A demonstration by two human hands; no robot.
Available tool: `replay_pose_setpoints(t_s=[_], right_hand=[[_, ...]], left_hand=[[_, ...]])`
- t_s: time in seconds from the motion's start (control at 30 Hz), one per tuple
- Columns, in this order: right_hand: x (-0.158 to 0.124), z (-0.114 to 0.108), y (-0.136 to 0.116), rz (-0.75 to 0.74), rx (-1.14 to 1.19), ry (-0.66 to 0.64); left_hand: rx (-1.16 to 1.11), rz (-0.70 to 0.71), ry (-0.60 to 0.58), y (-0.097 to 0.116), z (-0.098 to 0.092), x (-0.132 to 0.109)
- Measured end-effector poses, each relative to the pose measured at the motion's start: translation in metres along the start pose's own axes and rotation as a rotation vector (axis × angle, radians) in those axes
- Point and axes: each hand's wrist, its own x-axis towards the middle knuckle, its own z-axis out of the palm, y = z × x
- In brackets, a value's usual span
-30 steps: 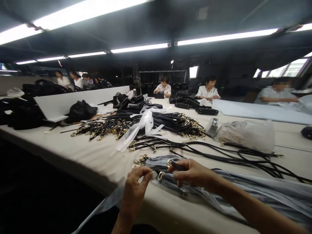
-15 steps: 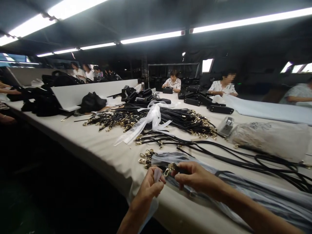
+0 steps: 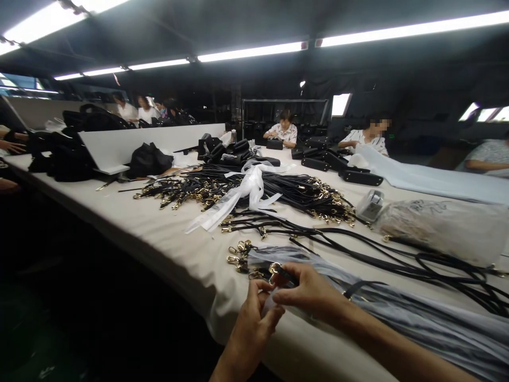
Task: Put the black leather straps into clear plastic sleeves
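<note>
My right hand [image 3: 312, 291] is closed on the end of a black strap [image 3: 292, 277] with a gold snap hook [image 3: 274, 268] beyond the fingertips. Close against it, my left hand [image 3: 254, 321] pinches a strip of thin translucent plastic [image 3: 269, 303]. The right fingertips touch this plastic too, just below the hook. Behind my hands lie straps in clear plastic sleeves [image 3: 397, 305], with their gold hooks [image 3: 240, 254] gathered at the left end. Fingers partly hide where the strap and plastic meet.
Loose black straps [image 3: 358, 236] cross the cream-covered table [image 3: 167, 239]. Beyond them is a strap pile [image 3: 278, 185] with white plastic strips [image 3: 252, 188] on top. A filled plastic bag [image 3: 441, 225] lies right. Black cases [image 3: 360, 176] and co-workers [image 3: 282, 131] are farther back.
My left hand has moved right and up with the plastic, meeting my right hand. The plastic now sits close under the strap's hook. My right hand has shifted slightly left.
</note>
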Motion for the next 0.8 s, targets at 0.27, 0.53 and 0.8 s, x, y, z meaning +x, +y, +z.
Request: replay_pose_setpoints(t_s=[0.27, 0.53, 0.8], right_hand=[[0.003, -0.003, 0.012, -0.005, 0.076, -0.065], [0.002, -0.002, 0.014, -0.001, 0.082, -0.163], [0.002, 0.003, 0.021, -0.006, 0.113, -0.131]], left_hand=[[-0.197, 0.038, -0.119, -0.002, -0.012, -0.006], [-0.075, 0.066, -0.020, -0.007, -0.017, -0.009], [-0.174, 0.063, -0.044, -0.018, -0.015, -0.007]])
